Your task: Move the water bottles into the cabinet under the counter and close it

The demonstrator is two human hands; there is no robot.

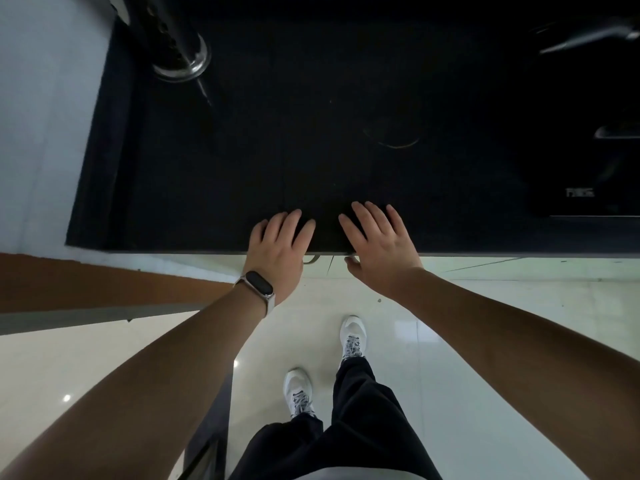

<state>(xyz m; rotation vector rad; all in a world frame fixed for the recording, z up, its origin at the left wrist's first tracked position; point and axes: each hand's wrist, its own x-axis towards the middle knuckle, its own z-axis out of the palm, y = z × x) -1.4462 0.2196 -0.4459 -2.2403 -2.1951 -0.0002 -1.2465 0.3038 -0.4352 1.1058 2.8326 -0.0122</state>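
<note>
I look straight down on a black counter (242,150). My left hand (277,244), with a watch on its wrist, hovers over the counter's front edge with fingers spread and nothing in it. My right hand (381,244) is beside it, also spread and holding nothing. Just under the edge, between and below the hands, two metal cabinet handles (310,260) peek out; the cabinet fronts themselves are hidden beneath the counter. No water bottles are in view.
A steel utensil holder (181,53) stands at the counter's back left. A black cooktop (588,161) fills the right side, with a pan handle (588,36) above it. A white wall is on the left. My feet in white shoes (352,336) stand on glossy floor tiles.
</note>
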